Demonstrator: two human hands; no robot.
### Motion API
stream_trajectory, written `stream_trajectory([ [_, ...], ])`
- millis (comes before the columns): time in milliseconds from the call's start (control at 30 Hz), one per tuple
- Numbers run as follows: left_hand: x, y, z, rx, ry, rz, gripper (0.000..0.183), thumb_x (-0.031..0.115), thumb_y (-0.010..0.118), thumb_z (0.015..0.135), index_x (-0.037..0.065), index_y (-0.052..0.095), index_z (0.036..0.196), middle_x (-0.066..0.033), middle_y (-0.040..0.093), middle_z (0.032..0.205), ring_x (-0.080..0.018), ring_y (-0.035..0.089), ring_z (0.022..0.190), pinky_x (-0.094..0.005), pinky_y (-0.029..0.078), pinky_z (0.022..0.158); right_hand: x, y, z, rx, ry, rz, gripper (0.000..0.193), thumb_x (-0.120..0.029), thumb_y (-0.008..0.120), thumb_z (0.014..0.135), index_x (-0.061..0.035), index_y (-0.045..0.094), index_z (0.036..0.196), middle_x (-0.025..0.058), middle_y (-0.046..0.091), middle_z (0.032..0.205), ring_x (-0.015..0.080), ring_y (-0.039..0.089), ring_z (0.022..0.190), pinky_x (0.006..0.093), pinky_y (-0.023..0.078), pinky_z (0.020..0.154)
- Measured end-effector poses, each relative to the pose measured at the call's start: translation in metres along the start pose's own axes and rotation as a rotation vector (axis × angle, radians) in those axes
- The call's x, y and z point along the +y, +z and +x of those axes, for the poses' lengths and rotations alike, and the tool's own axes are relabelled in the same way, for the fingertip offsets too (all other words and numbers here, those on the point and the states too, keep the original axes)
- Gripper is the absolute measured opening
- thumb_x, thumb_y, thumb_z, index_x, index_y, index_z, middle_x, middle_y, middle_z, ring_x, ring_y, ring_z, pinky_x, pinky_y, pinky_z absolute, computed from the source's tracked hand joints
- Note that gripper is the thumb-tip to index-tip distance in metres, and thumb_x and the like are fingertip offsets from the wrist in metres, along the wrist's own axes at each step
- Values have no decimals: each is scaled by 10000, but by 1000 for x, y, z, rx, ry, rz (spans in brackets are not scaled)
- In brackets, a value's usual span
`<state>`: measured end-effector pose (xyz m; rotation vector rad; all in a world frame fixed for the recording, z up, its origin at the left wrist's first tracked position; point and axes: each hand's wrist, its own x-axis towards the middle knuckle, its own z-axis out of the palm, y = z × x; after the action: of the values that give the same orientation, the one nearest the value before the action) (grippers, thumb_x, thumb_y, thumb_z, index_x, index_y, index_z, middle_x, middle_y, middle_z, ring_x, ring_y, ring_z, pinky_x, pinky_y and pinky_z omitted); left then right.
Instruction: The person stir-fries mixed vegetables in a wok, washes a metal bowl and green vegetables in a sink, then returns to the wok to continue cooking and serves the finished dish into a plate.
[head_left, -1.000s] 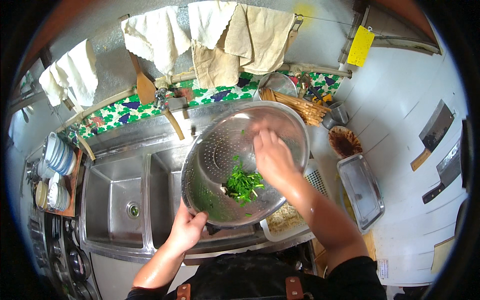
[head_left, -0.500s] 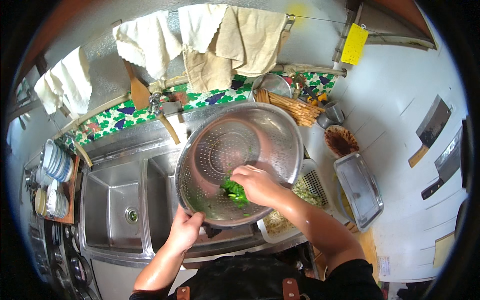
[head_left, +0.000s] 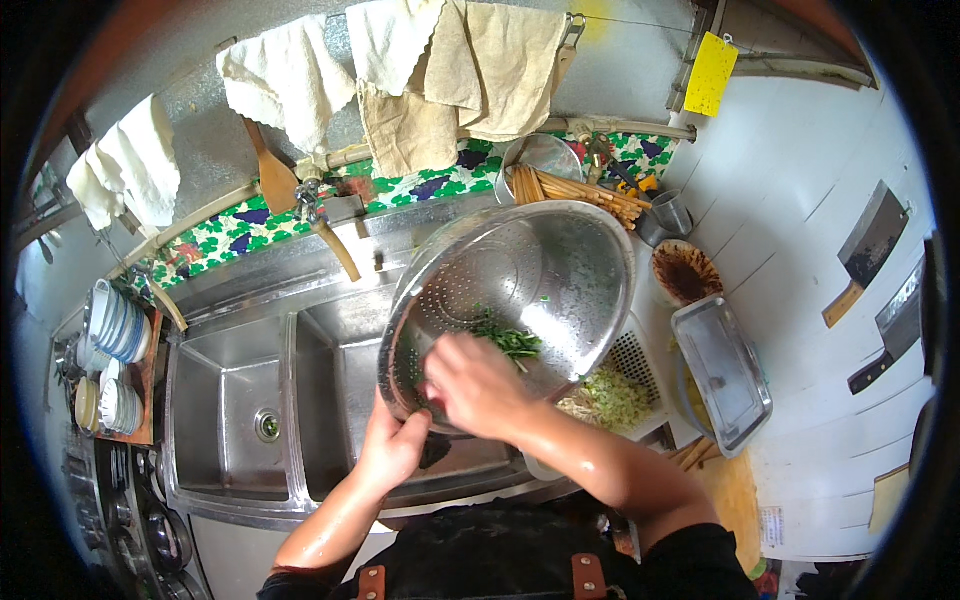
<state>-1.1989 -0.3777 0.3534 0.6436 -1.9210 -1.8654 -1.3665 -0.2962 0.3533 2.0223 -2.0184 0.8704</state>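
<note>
A large steel colander (head_left: 585, 270) is tilted over the sink and leans to the right. My left hand (head_left: 392, 448) is closed on its near left rim, thumb on the outside. My right hand (head_left: 478, 388) is inside the colander near that same side, its fingers curled and smeared by motion, so whether they hold anything is unclear. Chopped green leaves (head_left: 512, 342) lie in a small heap just beyond my right hand, with a few bits stuck to the wall. Under the colander's right side, a white perforated basket (head_left: 640, 362) holds pale chopped vegetables (head_left: 615, 395).
A double steel sink (head_left: 235, 400) runs along the left, with taps behind it. Chopsticks (head_left: 580, 195), a stained bowl (head_left: 686, 272) and a clear-lidded container (head_left: 722, 375) stand right. Stacked dishes (head_left: 120, 325) sit far left. Cleavers (head_left: 872, 240) hang on the right wall.
The colander has shifted right and tipped more to the right. My right hand has left the greens and moved toward the near left wall; the greens now lie farther right. My left hand keeps its grip.
</note>
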Motion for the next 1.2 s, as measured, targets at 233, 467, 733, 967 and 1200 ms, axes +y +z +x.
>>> stream_trajectory([
  [233,2,-2,-2,15,79,-37,850,-128,400,732,-18,68,1506,-171,189,1533,-249,177,1430,-355,141,1159,35,-3,-5,-324,-67,-313,183,-152,589,822,-78,616,988,66,586,1054,221,536,1023,376,420,859],
  [467,-19,10,17,42,160,136,857,-110,432,723,-18,91,1504,-222,203,1518,-320,196,1430,-372,155,1158,65,7,-22,-231,22,-159,262,-201,623,831,-132,622,1084,52,584,1115,236,539,1092,390,436,903],
  [733,-19,35,35,56,345,225,904,-161,414,690,14,83,1513,-235,169,1532,-352,212,1427,-383,171,1161,84,-1,-32,234,552,-75,449,-406,647,871,-106,561,1193,233,478,1236,410,458,1177,487,440,934],
  [967,-19,55,53,89,549,432,890,-153,418,686,-4,107,1506,-226,187,1539,-361,188,1436,-394,175,1164,82,42,-36,91,558,-199,297,-211,665,802,-89,632,1070,164,534,1120,350,503,1047,450,428,875],
  [1200,-33,58,72,113,642,502,870,-148,439,703,1,134,1504,-247,198,1531,-410,245,1406,-419,230,1148,96,45,-70,-15,386,-81,204,-135,659,760,-102,635,960,128,545,1036,341,533,974,449,456,840],
])
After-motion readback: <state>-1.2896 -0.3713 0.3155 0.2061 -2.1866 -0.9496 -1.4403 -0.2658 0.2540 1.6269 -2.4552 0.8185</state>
